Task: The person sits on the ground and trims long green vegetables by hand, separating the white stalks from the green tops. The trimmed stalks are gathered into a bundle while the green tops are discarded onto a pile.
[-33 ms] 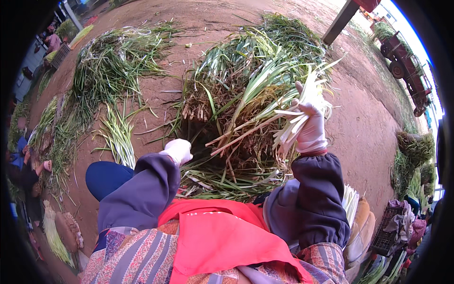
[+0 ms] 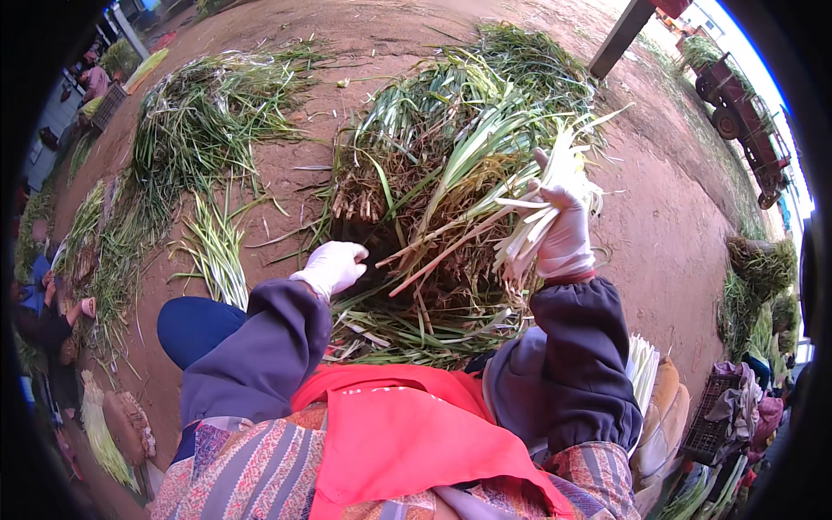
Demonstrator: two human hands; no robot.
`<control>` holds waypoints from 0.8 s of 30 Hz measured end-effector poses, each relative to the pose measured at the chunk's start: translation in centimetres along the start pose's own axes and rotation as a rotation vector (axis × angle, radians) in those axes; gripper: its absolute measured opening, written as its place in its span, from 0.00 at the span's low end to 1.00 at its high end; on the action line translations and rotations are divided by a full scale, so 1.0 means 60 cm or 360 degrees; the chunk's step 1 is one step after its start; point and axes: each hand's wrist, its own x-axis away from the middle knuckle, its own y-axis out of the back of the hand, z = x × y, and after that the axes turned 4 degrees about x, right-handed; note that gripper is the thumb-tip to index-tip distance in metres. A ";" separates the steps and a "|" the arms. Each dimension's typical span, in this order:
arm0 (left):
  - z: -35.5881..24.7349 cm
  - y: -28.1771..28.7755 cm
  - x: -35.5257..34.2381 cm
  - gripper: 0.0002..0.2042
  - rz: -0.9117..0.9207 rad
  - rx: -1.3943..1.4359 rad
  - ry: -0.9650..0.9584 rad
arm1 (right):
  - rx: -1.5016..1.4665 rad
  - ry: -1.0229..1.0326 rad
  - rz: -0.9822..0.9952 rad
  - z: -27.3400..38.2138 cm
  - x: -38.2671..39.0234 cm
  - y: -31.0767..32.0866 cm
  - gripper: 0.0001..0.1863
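Observation:
My right hand point(image 2: 563, 225), in a white glove, is closed around a bunch of leek-like stalks point(image 2: 536, 232), pale white stems pointing down toward me and leaves up. A heap of uncleaned stalks point(image 2: 416, 147) lies ahead, green leaves on the far side and brown roots toward me. Against its near left edge hovers my left hand point(image 2: 331, 269), also gloved, fingers curled together with nothing visible in them. Loose leaves and trimmings point(image 2: 416, 338) lie beneath the heap, close to my lap. A small bunch of cleaner stalks point(image 2: 217, 251) rests on the ground at the left.
Another green heap point(image 2: 217, 108) spreads at the far left. By my right side are white stalks point(image 2: 641, 373) and a dark crate point(image 2: 715, 412) with cloth on it. A post point(image 2: 622, 39) and a red loaded vehicle point(image 2: 745, 130) stand far right. Another person's hand point(image 2: 87, 306) shows at left.
My left hand has moved a little up and to the right, toward the heap. My right hand, still holding the bunch, has shifted slightly left.

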 end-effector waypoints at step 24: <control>-0.160 0.055 -0.145 0.11 -0.0125 0.1174 0.0016 | -0.0438 0.0499 0.0172 0.062 0.033 -0.008 0.32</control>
